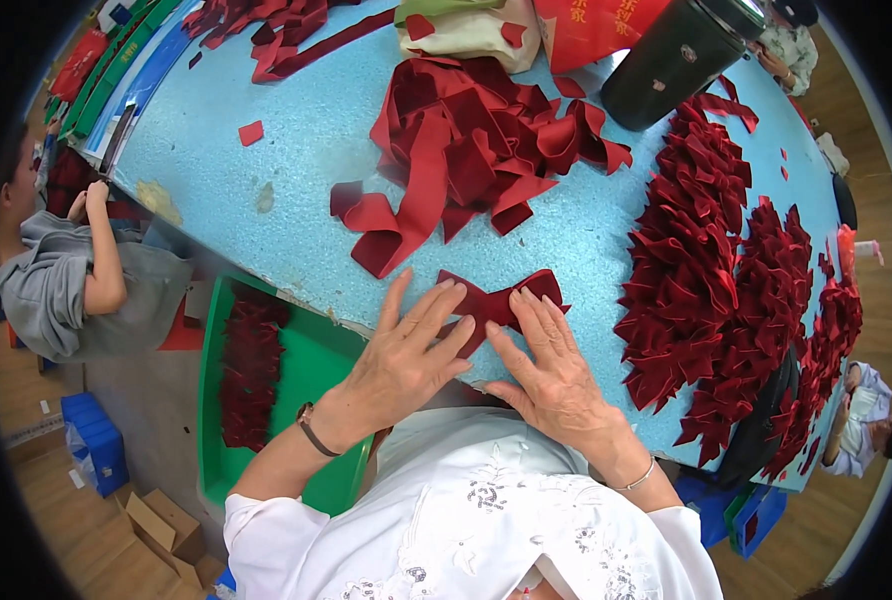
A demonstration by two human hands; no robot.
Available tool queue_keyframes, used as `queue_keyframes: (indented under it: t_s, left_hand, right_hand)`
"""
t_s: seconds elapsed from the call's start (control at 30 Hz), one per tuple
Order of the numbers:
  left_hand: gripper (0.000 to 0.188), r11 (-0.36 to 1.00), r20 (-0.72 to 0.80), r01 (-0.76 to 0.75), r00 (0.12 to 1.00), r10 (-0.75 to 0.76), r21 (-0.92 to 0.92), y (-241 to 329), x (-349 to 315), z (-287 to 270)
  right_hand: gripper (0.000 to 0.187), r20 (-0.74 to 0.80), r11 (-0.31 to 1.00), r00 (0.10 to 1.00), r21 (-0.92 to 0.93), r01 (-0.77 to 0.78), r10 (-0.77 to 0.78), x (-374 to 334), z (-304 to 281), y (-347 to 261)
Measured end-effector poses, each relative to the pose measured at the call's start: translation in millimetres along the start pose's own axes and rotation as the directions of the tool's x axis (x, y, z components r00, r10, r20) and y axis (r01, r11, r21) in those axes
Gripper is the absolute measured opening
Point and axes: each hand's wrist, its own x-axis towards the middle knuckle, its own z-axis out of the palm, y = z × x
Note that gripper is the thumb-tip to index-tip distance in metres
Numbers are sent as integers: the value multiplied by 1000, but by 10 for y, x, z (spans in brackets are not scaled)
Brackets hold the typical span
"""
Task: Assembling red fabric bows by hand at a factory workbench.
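At the near edge of the table, a dark red velvet ribbon point(488, 306) lies folded into a bow shape. My left hand point(406, 345) rests over its left part, fingers stretched out and spread. On its right part lie the outstretched fingers of my right hand point(551, 375), its thumb apart near the table edge. Both hands touch the ribbon from above; what is under the fingertips is hidden. Just beyond them sits a loose heap of red ribbon strips point(466, 140). Rows of stacked red bows point(681, 260) stand to the right.
A green tray point(209, 400) with red bows sits below the left table edge. A black tumbler point(666, 65) and a cream cloth bag point(516, 40) stand at the back of the blue table point(296, 230). One person point(86, 260) sits at left; other people are at far right.
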Motion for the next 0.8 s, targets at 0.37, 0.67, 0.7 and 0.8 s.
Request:
queue_keyframes:
  t_s: [0.37,0.67,0.7,0.8]
  left_hand:
    - [41,994,-71,16,997,-23,-105,-41,-53,-138]
    - [52,999,-14,-33,999,33,-36,78,138,24]
    - [55,999,6,-24,1000,24,-31,89,154,48]
    - [61,1000,69,15,998,-14,-6,106,146,110]
  right_hand:
    - [42,-154,977,988,214,1,33,-165,-189,161]
    - [63,-120,993,992,112,-37,50,5,-33,75]
    - [67,-101,994,993,99,-56,66,24,-12,64]
    - [75,-34,998,998,-16,-62,62,51,57,44]
